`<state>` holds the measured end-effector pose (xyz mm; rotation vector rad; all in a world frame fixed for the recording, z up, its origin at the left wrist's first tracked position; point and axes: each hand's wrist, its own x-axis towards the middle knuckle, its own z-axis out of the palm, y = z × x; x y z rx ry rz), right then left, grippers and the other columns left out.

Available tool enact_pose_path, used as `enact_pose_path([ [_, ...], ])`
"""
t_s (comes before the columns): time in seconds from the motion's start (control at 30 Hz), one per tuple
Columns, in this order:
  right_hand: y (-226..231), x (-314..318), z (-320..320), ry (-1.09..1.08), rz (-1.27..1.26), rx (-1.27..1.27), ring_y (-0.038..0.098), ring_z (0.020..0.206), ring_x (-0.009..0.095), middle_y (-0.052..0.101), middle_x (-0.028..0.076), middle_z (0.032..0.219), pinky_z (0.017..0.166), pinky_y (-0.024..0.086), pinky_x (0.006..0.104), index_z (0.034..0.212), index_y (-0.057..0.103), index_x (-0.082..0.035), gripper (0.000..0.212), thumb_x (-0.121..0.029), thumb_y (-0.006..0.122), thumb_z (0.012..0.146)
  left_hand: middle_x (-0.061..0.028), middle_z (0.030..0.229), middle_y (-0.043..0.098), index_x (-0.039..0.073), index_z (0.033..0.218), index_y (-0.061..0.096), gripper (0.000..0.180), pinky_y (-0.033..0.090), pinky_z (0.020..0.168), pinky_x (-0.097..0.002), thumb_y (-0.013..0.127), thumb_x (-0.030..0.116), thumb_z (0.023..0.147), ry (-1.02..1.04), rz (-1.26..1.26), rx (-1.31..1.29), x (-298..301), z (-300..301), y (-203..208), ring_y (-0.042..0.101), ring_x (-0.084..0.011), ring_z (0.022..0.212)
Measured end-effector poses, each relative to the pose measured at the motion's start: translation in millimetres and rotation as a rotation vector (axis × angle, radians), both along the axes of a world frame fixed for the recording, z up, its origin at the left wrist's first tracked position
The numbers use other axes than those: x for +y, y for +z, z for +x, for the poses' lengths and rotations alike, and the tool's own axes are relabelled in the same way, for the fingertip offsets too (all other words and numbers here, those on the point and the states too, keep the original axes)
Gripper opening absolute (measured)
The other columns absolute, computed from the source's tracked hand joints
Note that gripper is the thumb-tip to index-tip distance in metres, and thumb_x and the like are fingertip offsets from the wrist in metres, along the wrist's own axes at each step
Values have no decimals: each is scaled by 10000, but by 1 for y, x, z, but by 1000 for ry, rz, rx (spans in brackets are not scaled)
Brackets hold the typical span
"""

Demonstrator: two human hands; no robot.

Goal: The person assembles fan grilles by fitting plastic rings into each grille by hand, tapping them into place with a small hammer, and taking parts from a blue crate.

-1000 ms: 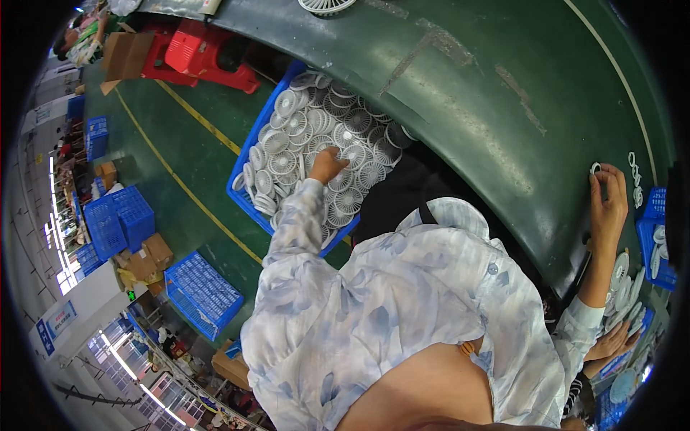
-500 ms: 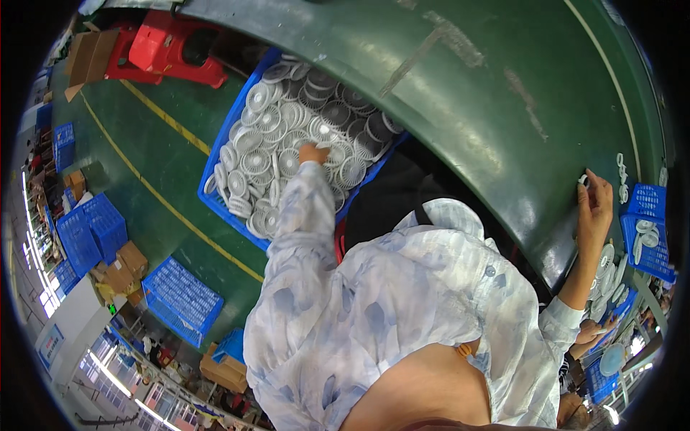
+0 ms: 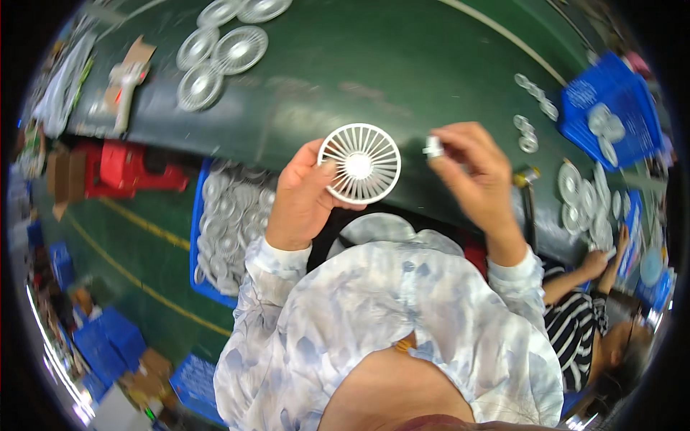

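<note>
My left hand (image 3: 298, 194) grips a white round fan grille (image 3: 360, 165) by its left edge, thumb on top, with the slatted face turned up. To its right, my right hand (image 3: 478, 176) pinches a small white plastic part (image 3: 433, 146) between thumb and fingers. That part is apart from the grille, and its exact kind is too small to make out. Both hands are over the near edge of the green table (image 3: 316, 93). Below and left stands a blue crate (image 3: 195, 237) heaped with similar grilles (image 3: 228, 215).
Several grilles (image 3: 240, 50) lie at the table's far left, near a pale handled tool (image 3: 126, 93). Rows of small white rings (image 3: 527, 134), a blue basket (image 3: 611, 93) and stacked grilles (image 3: 575, 190) are on the right. A co-worker's hand (image 3: 594, 264) is beside them.
My left hand has come up out of the crate with a fan grille. My right hand has moved in from the far right, still holding a small white part. The view has swung right.
</note>
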<state>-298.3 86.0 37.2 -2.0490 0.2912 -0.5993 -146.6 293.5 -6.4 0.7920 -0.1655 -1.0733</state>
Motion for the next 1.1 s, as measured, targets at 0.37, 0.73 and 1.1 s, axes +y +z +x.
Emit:
enact_pose_path([
  [0.37, -7, 1, -29, -201, -151, -55, 632, 744, 189, 611, 114, 931, 596, 508, 282, 1055, 672, 0, 290, 28, 736, 773, -150, 1131, 654, -62, 1223, 547, 286, 611, 835, -386, 527, 106, 993, -209, 71, -147, -82, -45, 14, 681, -215, 996],
  [0.73, -5, 6, -19, -163, -362, -68, 650, 773, 263, 609, 141, 958, 632, 534, 343, 1031, 657, 32, 290, 48, 730, 751, -136, 1168, 632, -53, 1237, 512, 260, 603, 862, -350, 487, 54, 1001, -119, 49, -160, -82, -53, 11, 665, -181, 1004],
  [1.1, -8, 6, -11, -133, -408, -69, 636, 735, 257, 584, 139, 911, 604, 527, 339, 1041, 661, 39, 312, 74, 725, 738, -135, 1175, 637, -63, 1283, 504, 302, 569, 906, -321, 480, 36, 998, -98, 27, -226, -78, -54, 9, 657, -172, 1028],
])
